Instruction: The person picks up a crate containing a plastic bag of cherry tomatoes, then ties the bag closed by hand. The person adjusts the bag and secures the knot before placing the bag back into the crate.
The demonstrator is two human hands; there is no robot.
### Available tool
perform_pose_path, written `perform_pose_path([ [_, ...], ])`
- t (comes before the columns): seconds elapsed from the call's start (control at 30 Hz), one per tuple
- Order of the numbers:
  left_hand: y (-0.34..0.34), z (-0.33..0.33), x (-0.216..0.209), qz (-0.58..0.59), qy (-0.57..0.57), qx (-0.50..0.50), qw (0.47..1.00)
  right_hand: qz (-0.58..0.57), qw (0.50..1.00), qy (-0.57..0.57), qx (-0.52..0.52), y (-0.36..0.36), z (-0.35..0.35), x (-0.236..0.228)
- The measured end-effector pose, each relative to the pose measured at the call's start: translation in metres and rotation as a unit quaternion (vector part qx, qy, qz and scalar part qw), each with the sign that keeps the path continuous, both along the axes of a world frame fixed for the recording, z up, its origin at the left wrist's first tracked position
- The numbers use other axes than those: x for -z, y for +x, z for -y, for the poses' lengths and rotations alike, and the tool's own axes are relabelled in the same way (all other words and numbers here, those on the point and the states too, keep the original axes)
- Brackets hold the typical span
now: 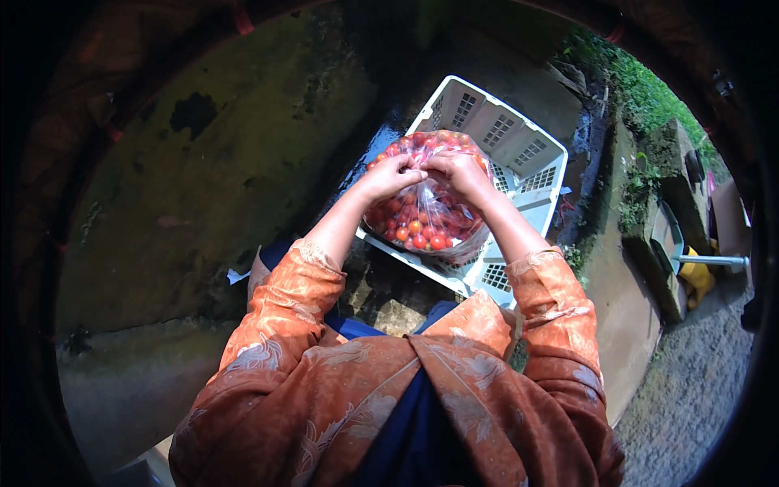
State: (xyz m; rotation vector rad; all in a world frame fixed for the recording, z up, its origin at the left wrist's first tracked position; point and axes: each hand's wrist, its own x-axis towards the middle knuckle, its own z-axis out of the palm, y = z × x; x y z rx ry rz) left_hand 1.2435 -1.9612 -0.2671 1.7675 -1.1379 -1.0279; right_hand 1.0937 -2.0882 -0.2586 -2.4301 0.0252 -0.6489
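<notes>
A clear plastic bag (419, 213) bulges with many small red tomatoes (419, 241), a few of them more orange. It rests in the left part of a pale plastic crate (542, 140) with grid openings in its walls. Over the top of the bag, my left hand (391, 177) pinches the gathered plastic. My right hand (460, 174) grips the same gathered neck from the other side, so the two hands' fingertips nearly meet. The exact finger hold at the neck is partly hidden by the hands themselves.
Dark, damp concrete (211, 203) lies to the left, with a white scrap (238, 277) on it. At the right are a concrete block (661, 203), a yellow boot-like item (695, 277), a pale-blue handled tool (714, 260), green plants (657, 89) and gravel (690, 381).
</notes>
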Motion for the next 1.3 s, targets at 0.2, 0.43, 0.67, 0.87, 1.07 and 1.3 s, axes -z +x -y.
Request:
perform_pose_path([
  [0.2, -0.018, -0.002, 0.022, 0.066, -0.099, -0.061, 0.991, -0.189, 0.935, 0.293, 0.064, 0.008, 0.008, 0.002],
  [0.43, -0.016, -0.007, 0.017, 0.156, -0.106, -0.009, 0.982, -0.186, 0.928, 0.318, 0.063, 0.005, 0.017, -0.008],
  [0.67, -0.006, 0.004, -0.004, 0.098, -0.009, 0.053, 0.994, -0.048, 0.977, -0.183, -0.097, 0.003, 0.011, -0.039],
  [0.87, 0.005, 0.017, -0.008, -0.033, 0.094, 0.087, 0.991, -0.18, 0.964, -0.181, -0.079, 0.006, 0.015, -0.028],
  [1.07, 0.008, 0.006, -0.004, -0.005, -0.004, 0.107, 0.994, -0.197, 0.954, 0.227, 0.003, 0.002, 0.017, -0.009],
  [1.3, 0.014, -0.006, -0.007, -0.133, 0.002, 0.008, 0.991, -0.052, 0.807, 0.578, 0.11, -0.017, -0.005, -0.01],
])
